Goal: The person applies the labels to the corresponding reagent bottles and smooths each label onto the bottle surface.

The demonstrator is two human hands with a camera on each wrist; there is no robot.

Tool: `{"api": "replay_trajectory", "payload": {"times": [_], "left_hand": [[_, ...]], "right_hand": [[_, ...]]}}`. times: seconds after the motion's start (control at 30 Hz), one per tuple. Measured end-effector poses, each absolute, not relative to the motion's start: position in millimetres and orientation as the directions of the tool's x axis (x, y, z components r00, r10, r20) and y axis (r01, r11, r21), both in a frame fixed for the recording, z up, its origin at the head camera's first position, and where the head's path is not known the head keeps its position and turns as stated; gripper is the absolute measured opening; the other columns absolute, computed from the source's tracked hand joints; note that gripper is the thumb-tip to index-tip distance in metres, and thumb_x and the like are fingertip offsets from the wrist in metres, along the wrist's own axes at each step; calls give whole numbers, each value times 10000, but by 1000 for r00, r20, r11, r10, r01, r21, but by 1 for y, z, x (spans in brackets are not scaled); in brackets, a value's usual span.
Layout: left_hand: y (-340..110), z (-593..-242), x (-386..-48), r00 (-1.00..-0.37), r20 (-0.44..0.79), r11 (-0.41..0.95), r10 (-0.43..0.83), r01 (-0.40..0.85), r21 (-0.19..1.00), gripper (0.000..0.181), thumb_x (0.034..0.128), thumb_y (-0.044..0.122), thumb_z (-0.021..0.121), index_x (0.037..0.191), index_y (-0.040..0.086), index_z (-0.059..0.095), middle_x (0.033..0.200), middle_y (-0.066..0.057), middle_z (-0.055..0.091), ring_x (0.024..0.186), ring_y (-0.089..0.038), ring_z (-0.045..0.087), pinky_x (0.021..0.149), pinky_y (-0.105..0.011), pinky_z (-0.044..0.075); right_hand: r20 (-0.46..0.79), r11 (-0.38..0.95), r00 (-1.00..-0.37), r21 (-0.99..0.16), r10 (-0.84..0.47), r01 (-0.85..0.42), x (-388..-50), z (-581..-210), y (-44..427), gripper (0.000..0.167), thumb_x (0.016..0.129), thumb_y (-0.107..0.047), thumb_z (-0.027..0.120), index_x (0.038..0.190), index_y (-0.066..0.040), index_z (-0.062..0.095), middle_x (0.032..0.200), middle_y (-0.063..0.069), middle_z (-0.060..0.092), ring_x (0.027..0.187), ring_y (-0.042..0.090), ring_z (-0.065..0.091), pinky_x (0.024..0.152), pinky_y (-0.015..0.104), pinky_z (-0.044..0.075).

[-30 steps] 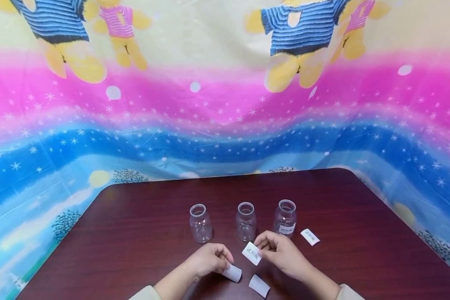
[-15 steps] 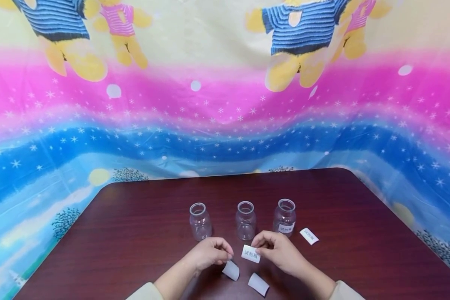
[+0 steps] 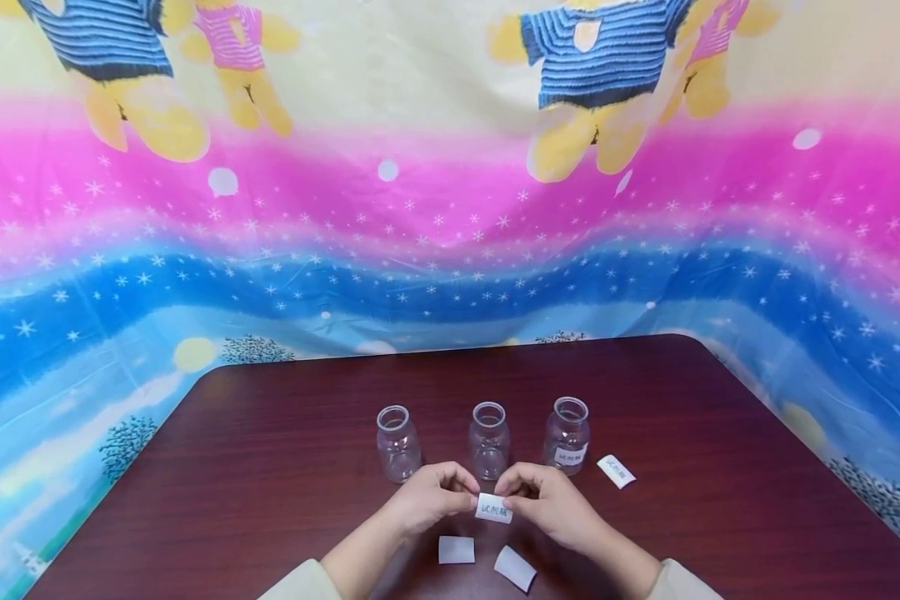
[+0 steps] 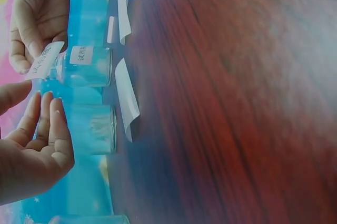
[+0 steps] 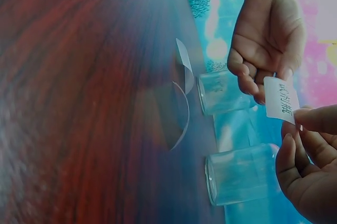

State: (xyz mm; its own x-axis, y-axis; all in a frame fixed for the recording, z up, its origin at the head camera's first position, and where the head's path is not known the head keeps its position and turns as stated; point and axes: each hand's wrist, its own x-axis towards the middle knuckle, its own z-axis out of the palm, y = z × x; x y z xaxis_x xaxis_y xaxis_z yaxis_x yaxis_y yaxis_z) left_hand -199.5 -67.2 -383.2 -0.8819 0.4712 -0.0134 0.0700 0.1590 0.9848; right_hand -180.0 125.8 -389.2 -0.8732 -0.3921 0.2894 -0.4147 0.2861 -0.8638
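Note:
My right hand (image 3: 555, 504) pinches the right edge of a white label (image 3: 493, 508) with dark writing, between thumb and fingers. From the other side, my left hand (image 3: 431, 500) meets the label's left edge. The left wrist view has my left hand (image 4: 39, 153) with its thumb tip by the corner of the held label (image 4: 46, 61), and a gap between thumb and fingers. Behind the hands stand three clear glass jars: left (image 3: 400, 450), middle (image 3: 489, 442) and right (image 3: 567, 433). A written label (image 3: 570, 456) is on the right jar's front.
Two labels lie blank side up on the dark red table (image 3: 270, 450) below the hands, one on the left (image 3: 457, 550) and one on the right (image 3: 515, 569). Another written label (image 3: 617, 471) lies right of the jars. A patterned cloth (image 3: 420, 225) hangs behind the table.
My left hand has let go of a curled blank label, which now lies on the table, and has moved up and right to the label in my right hand. That label has turned more level.

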Motion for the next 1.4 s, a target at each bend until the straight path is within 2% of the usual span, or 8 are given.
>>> {"api": "replay_trajectory", "payload": {"times": [0.2, 0.33, 0.57, 0.77, 1.0, 1.4], "left_hand": [[-61, -383, -197, -888, -2, 118, 459, 59, 991, 174, 692, -41, 522, 843, -128, 532, 665, -4, 507, 632, -100, 464, 578, -223, 403], [-58, -386, -198, -896, -14, 126, 444, 47, 991, 145, 735, 4, 506, 837, -94, 543, 691, -17, 542, 658, -109, 514, 625, -267, 438], [-54, -388, -197, -904, 0, 166, 427, 78, 983, 106, 750, 16, 577, 822, -53, 540, 645, 0, 510, 608, -115, 515, 547, -210, 407], [-55, -385, -196, -918, 15, 194, 395, 100, 976, 61, 739, -52, 555, 769, -38, 504, 609, -3, 473, 564, -105, 478, 510, -195, 376], [-56, -364, -184, -920, 43, 196, 390, 129, 972, 60, 735, -77, 538, 762, -80, 485, 593, -4, 458, 551, -99, 450, 496, -180, 355], [-55, -367, -187, -942, 45, 144, 331, 98, 985, 65, 762, -71, 534, 785, -91, 477, 613, -17, 477, 593, -123, 499, 564, -249, 422]], "right_hand": [[286, 299, -884, -864, -369, -404, -180, -391, 125, 72, 754, 0, 579, 824, -11, 592, 728, 53, 583, 653, 58, 506, 554, 223, 431], [264, 327, -908, -869, -325, -370, -180, -390, 125, 73, 751, 4, 584, 822, -13, 590, 745, 61, 591, 659, 65, 504, 558, 223, 423], [265, 299, -915, -886, -303, -355, -181, -391, 124, 83, 749, 23, 582, 828, -4, 583, 751, 61, 590, 646, 68, 490, 541, 216, 406], [217, 290, -933, -908, -288, -301, -181, -393, 120, 127, 732, 43, 577, 857, 29, 558, 789, 99, 574, 657, 91, 510, 566, 215, 431], [176, 302, -959, -923, -223, -239, -183, -396, 120, 191, 714, 42, 600, 889, 57, 524, 793, 100, 554, 679, 139, 525, 583, 219, 449], [82, 164, -968, -979, -237, -123, -191, -406, 122, 155, 768, 17, 568, 863, 116, 496, 727, 71, 542, 638, 182, 551, 551, 288, 477]]}}
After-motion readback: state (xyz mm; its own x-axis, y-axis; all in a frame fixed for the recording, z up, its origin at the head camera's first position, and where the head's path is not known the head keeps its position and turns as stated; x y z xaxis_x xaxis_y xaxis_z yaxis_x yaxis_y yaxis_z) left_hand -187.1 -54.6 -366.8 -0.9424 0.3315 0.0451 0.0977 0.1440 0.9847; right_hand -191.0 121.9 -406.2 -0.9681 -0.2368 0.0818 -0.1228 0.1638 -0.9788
